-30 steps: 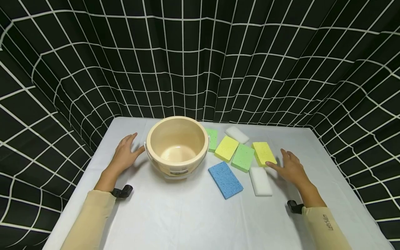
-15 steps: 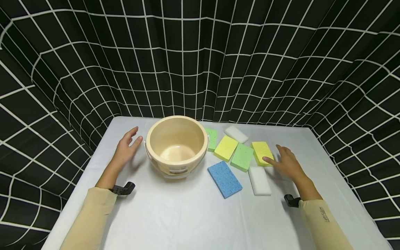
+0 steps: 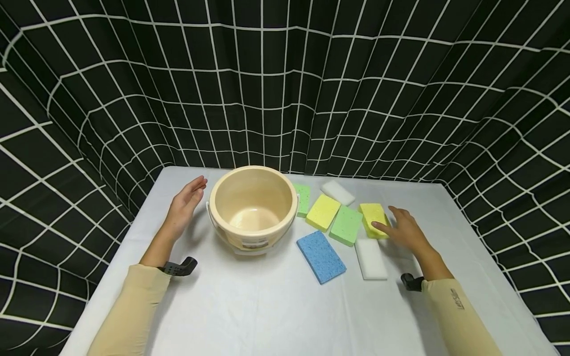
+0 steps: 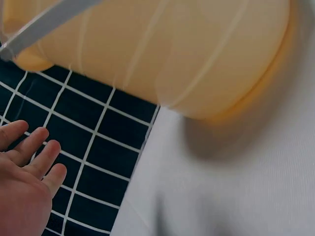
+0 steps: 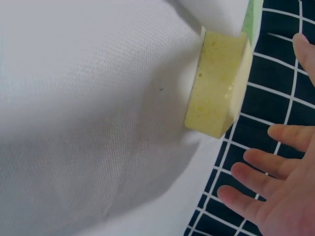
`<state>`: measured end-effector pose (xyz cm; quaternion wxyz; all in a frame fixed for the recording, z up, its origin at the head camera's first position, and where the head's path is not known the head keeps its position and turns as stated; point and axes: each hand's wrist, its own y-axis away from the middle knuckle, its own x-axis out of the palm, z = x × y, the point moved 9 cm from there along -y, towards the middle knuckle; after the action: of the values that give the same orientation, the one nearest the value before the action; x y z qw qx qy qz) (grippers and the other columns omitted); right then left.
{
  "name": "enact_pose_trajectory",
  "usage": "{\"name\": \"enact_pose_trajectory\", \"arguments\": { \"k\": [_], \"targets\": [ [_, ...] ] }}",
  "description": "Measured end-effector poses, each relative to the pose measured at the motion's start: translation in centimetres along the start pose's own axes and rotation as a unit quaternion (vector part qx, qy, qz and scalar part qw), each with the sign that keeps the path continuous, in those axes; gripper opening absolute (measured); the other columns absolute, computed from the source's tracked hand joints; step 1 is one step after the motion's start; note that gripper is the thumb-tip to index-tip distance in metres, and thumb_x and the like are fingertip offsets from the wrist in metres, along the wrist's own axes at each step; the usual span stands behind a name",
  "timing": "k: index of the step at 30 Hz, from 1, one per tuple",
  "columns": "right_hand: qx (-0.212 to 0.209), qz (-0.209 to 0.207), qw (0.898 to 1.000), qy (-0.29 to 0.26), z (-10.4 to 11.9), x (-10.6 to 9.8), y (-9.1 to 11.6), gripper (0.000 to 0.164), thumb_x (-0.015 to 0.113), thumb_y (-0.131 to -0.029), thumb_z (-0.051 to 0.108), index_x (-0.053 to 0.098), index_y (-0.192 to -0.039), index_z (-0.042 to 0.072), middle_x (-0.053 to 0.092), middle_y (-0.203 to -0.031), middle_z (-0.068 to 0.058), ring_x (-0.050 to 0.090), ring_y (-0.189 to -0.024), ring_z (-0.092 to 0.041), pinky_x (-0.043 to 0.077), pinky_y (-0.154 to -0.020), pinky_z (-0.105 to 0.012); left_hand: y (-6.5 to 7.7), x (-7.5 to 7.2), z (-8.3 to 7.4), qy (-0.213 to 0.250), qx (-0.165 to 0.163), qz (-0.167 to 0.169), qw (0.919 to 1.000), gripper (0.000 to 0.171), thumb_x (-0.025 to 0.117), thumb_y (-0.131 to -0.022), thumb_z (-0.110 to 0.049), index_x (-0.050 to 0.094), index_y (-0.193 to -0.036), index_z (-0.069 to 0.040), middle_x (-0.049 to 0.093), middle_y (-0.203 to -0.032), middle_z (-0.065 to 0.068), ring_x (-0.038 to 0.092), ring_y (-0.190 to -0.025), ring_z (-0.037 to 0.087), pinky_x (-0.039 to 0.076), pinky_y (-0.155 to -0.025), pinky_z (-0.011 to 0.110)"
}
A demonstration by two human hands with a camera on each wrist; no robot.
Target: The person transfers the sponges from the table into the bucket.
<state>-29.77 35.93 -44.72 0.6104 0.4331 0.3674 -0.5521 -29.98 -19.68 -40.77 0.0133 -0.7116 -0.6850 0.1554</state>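
A cream bucket (image 3: 251, 198) with a wire handle stands upright, left of the middle of the table; nothing shows inside it. Just left of its rim is my left hand (image 3: 183, 205), fingers extended and apart from the bucket; the left wrist view shows the bucket wall (image 4: 147, 49) above these fingers (image 4: 44, 157). My right hand (image 3: 406, 230) hovers beside the yellow sponge (image 3: 373, 217) at the right of the group, its thumb overlapping that sponge in the head view. In the right wrist view the fingers (image 5: 261, 179) are spread and hold nothing, with the yellow sponge (image 5: 216, 83) nearby.
Several other sponges lie right of the bucket: a blue one (image 3: 321, 257), a green one (image 3: 346, 225), another yellow one (image 3: 323, 211), and a green one (image 3: 303, 198) partly behind the bucket. White sponges (image 3: 371, 259) lie in front and behind. A black gridded curtain (image 3: 285, 89) surrounds the white table (image 3: 267, 316).
My left hand has moved away from the bucket's side and slightly farther back, its fingers drawing together. My right hand has shifted a little left, closer over the yellow sponge.
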Motion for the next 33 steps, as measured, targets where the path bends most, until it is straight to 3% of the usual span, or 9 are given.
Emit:
{"name": "enact_pose_trajectory", "arguments": {
  "k": [4, 10, 22, 26, 33],
  "targets": [
    [0.008, 0.007, 1.0, -0.001, -0.1, 0.2, -0.4, 0.099, 0.052, -0.09, 0.065, 0.021, -0.15, -0.008, 0.022, -0.148, -0.042, 0.025, -0.134, -0.059, 0.029, -0.108, -0.074, -0.2, 0.7, -0.4, 0.006, 0.003, 0.006, 1.0, 0.05, 0.044, -0.104, -0.019, 0.033, -0.149, 0.002, 0.04, -0.151, 0.023, 0.036, -0.142, 0.036, 0.035, -0.112, 0.01],
    [0.015, 0.022, 1.0, -0.004, -0.1, 0.8, -1.0, 0.096, 0.053, -0.091, 0.061, 0.023, -0.149, -0.008, 0.023, -0.147, -0.041, 0.027, -0.134, -0.058, 0.03, -0.109, -0.073, -0.2, 1.7, -0.9, 0.004, 0.015, 0.022, 0.9996, 0.053, 0.045, -0.104, -0.023, 0.032, -0.149, 0.001, 0.04, -0.151, 0.022, 0.037, -0.14, 0.037, 0.036, -0.104, 0.001],
    [0.024, 0.037, 0.999, 0.024, 0.7, 1.1, -1.9, 0.091, 0.057, -0.092, 0.053, 0.024, -0.148, -0.01, 0.032, -0.141, -0.042, 0.038, -0.127, -0.056, 0.038, -0.104, -0.07, 0.0, 2.6, -0.6, 0.004, -0.014, 0.031, 0.9994, 0.055, 0.052, -0.1, -0.02, 0.035, -0.149, -0.001, 0.039, -0.153, 0.018, 0.042, -0.138, 0.034, 0.042, -0.102, 0.005],
    [0.035, 0.045, 0.998, 0.031, 0.5, 1.5, -2.1, 0.093, 0.059, -0.091, 0.052, 0.022, -0.147, -0.013, 0.036, -0.136, -0.043, 0.045, -0.12, -0.054, 0.042, -0.102, -0.067, 0.1, 2.7, -0.8, 0.015, -0.006, 0.027, 0.9995, 0.052, 0.052, -0.1, -0.017, 0.037, -0.147, 0.0, 0.042, -0.15, 0.02, 0.045, -0.134, 0.026, 0.043, -0.097, 0.002],
    [0.041, 0.051, 0.998, 0.024, 0.9, 2.0, -2.4, 0.093, 0.062, -0.089, 0.048, 0.023, -0.145, -0.016, 0.039, -0.131, -0.044, 0.051, -0.109, -0.048, 0.047, -0.096, -0.064, -0.1, 2.4, -1.3, 0.045, 0.022, -0.006, 0.9987, 0.045, 0.05, -0.1, -0.011, 0.043, -0.143, 0.004, 0.046, -0.146, 0.023, 0.046, -0.132, 0.014, 0.043, -0.101, 0.004]
  ]
}}
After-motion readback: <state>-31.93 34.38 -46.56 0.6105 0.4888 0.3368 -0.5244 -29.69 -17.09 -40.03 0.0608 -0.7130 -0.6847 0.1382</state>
